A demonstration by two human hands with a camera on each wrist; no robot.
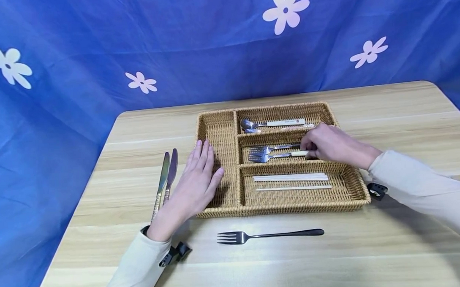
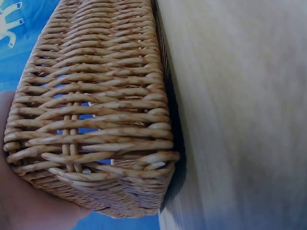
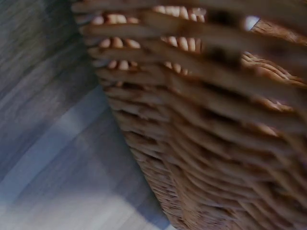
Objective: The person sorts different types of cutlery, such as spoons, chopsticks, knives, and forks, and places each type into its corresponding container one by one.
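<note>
A woven wicker cutlery tray [image 1: 293, 209] with several compartments lies on the table. My left hand [image 1: 195, 182] lies over the tray's left rim with its fingers straight; in the left wrist view part of that hand [image 2: 33, 206] shows beside the woven wall [image 2: 91, 105]. In the middle right compartment my right hand [image 1: 330, 144] pinches the cream handle of a fork [image 1: 266, 158]. Another fork [image 1: 267, 149] lies just behind it, its handle end hidden by the fingers. The right wrist view shows only the tray's wicker side [image 3: 201, 120] and tabletop.
Spoons [image 1: 247, 124] lie in the rear compartment, white chopsticks [image 1: 290, 177] in the front one. A black fork [image 1: 239, 237] lies on the table before the tray. Two knives [image 1: 164, 173] lie left of it. A blue flowered cloth [image 1: 212, 68] hangs behind the table.
</note>
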